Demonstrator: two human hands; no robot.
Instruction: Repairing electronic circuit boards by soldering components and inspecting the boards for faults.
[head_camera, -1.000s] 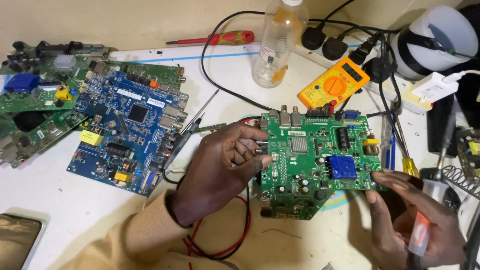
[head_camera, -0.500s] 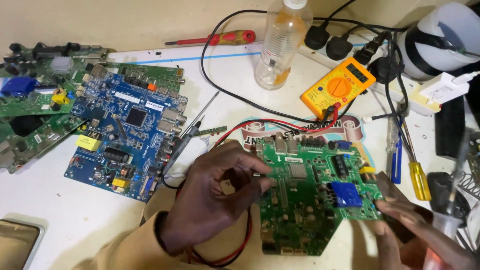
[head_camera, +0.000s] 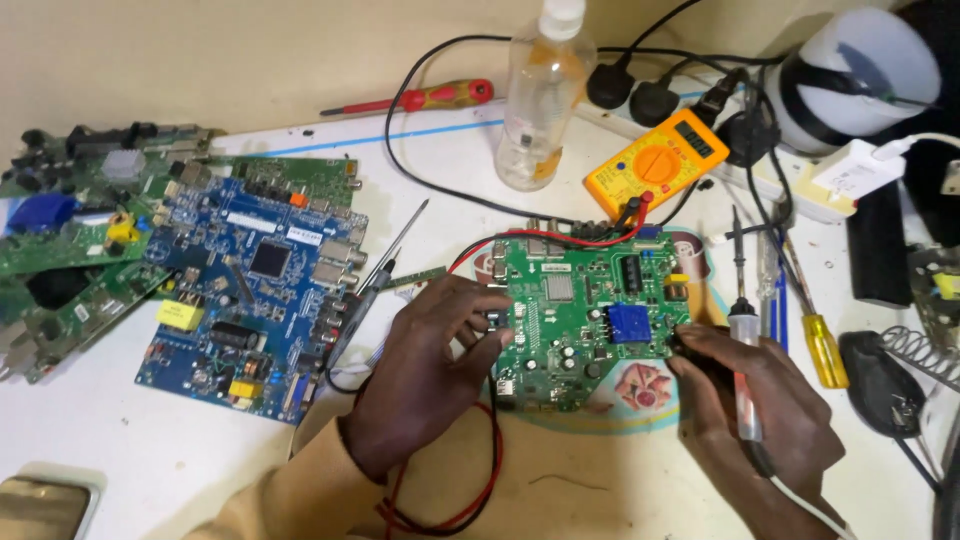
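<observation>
My left hand (head_camera: 425, 375) pinched the left edge of a flat green circuit board (head_camera: 585, 320) lying mid-table. My right hand (head_camera: 760, 410) gripped a slim soldering iron (head_camera: 742, 330) at the board's right edge; its cord ran out of frame.

A yellow multimeter (head_camera: 657, 162) lies at the back of the desk (head_camera: 150, 450), its small rectangular grey screen (head_camera: 700, 133) toward the upper right. The clear plastic bottle (head_camera: 535, 95) beside it carries a transparent label (head_camera: 527, 135).
</observation>
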